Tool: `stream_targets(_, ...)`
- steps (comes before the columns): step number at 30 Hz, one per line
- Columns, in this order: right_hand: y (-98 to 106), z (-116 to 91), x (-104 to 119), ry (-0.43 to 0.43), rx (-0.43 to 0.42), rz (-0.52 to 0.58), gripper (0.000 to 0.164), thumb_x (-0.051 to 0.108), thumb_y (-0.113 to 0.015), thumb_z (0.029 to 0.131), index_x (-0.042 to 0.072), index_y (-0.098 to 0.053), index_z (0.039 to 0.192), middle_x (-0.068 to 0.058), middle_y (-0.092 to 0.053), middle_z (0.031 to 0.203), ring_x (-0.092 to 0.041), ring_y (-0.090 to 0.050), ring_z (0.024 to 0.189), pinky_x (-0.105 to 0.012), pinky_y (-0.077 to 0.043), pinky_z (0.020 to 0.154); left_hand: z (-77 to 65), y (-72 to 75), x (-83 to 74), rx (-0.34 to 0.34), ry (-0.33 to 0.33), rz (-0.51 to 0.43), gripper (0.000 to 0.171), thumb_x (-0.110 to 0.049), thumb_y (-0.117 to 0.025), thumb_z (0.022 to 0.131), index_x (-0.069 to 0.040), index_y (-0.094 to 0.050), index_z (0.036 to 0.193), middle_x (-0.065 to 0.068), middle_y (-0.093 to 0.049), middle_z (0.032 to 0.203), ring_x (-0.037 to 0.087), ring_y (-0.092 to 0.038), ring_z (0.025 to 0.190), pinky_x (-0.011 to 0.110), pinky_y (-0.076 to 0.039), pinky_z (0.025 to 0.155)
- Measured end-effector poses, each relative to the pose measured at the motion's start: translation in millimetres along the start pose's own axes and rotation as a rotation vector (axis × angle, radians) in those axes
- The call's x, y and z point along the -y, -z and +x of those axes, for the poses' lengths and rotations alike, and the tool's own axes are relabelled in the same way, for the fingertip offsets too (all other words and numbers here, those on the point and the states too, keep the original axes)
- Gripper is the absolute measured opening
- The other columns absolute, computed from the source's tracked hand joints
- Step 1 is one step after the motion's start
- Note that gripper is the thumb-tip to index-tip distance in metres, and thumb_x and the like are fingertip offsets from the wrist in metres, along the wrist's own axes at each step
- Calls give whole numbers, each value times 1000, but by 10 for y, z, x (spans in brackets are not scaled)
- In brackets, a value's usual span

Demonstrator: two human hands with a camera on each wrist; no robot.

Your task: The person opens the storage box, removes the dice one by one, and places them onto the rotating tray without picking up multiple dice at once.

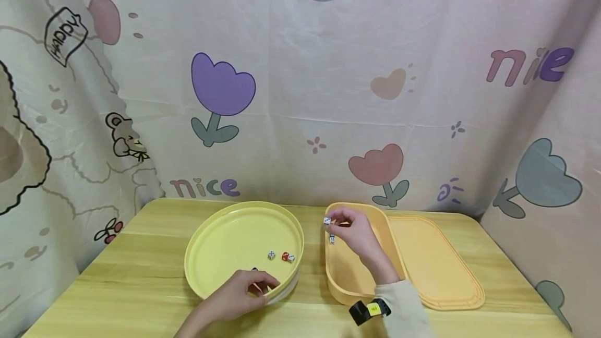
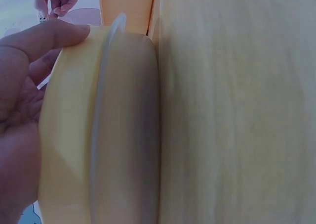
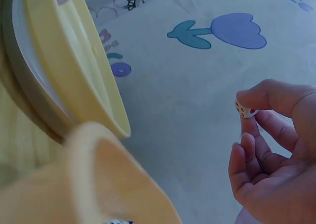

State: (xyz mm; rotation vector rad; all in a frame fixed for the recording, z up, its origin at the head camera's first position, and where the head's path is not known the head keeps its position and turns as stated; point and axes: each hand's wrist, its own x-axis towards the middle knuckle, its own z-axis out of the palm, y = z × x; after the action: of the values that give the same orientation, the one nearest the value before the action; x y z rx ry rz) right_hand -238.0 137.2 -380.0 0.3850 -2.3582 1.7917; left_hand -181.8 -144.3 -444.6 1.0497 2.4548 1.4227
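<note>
My right hand (image 1: 359, 236) pinches a white die (image 3: 246, 109) between thumb and fingers, above the left side of an orange box (image 1: 352, 275). Red pips show on the die in the right wrist view. Below it, several dice (image 1: 332, 239) lie inside the box. My left hand (image 1: 237, 295) holds the near right rim of a round yellow tray (image 1: 220, 246), thumb on the rim in the left wrist view. Inside the tray are a red die (image 1: 285, 256) touching a white die (image 1: 291, 258), another white die (image 1: 271, 255), and a dark die (image 1: 254, 269) partly hidden by the left hand.
An orange lid (image 1: 436, 260) lies flat against the box's right side. The tray sits on a paler base (image 2: 126, 125). Both containers stand on a wood-grain table (image 1: 136, 260), with a printed curtain (image 1: 291, 77) behind and at the sides.
</note>
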Motion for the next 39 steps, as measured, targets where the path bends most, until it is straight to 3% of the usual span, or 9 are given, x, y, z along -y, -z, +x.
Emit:
stream_targets(7, -109, -46, -98, 0, 37, 23, 15, 0, -71, 80, -2, -70, 95, -3, -58, 80, -15, -55, 76, -25, -47, 66, 19, 1, -22, 9, 10, -3, 21, -1, -66, 85, -5, -69, 106, -8, -63, 92, 4, -56, 83, 26, -53, 75)
stream_targets(17, -334, -38, -73, 2, 99, 67, 18, 2, -72, 80, -3, -68, 97, -2, -61, 85, -15, -54, 81, -24, -47, 69, -1, 57, -28, -5, 2, 20, 20, -3, -67, 86, -6, -69, 106, -9, -62, 92, 4, -56, 83, 26, -53, 74)
stream_targets(30, -541, -65, -129, 5, 112, 9, 17, -1, -73, 77, -3, -68, 93, -3, -61, 83, -15, -54, 77, -24, -47, 67, 9, 46, -21, 1, -32, 12, 20, -2, -66, 86, -3, -69, 105, -8, -63, 92, 3, -56, 83, 26, -53, 73)
stream_targets(39, -607, -92, -165, 7, 178, -2, 18, 1, -75, 78, -3, -68, 94, -2, -63, 83, -13, -54, 76, -23, -47, 64, 11, 24, -9, -5, -7, -6, 19, -5, -65, 87, -4, -70, 105, -9, -63, 91, 4, -57, 82, 26, -53, 73)
